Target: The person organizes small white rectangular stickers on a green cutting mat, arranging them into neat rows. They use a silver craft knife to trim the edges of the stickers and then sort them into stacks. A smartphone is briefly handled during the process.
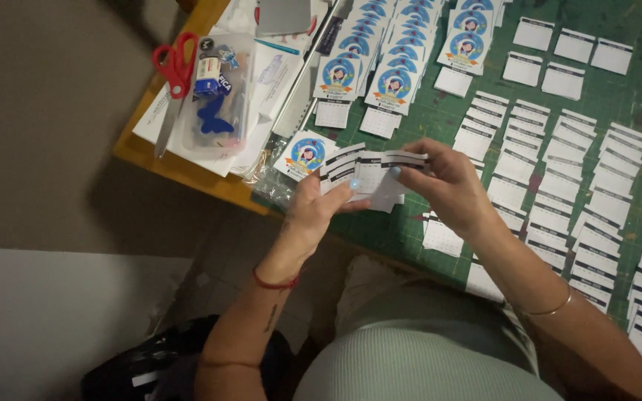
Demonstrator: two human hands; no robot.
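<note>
My left hand (319, 208) and my right hand (446, 186) together hold a fanned stack of small white paper slips with dark top bands (369, 174), just over the near edge of a green cutting mat (410, 223). The left thumb presses the stack from below-left; the right fingers pinch its right end. Many matching small slips (559, 178) lie in overlapping rows on the mat to the right. Round blue-and-white picture cards (380, 52) lie in overlapping columns further up.
Red-handled scissors (174, 74) and a clear plastic case with small blue items (217, 96) rest on papers at the wooden table's left corner (157, 160). A single picture card (305, 154) lies near my left hand. A dark bag (150, 364) sits on the floor.
</note>
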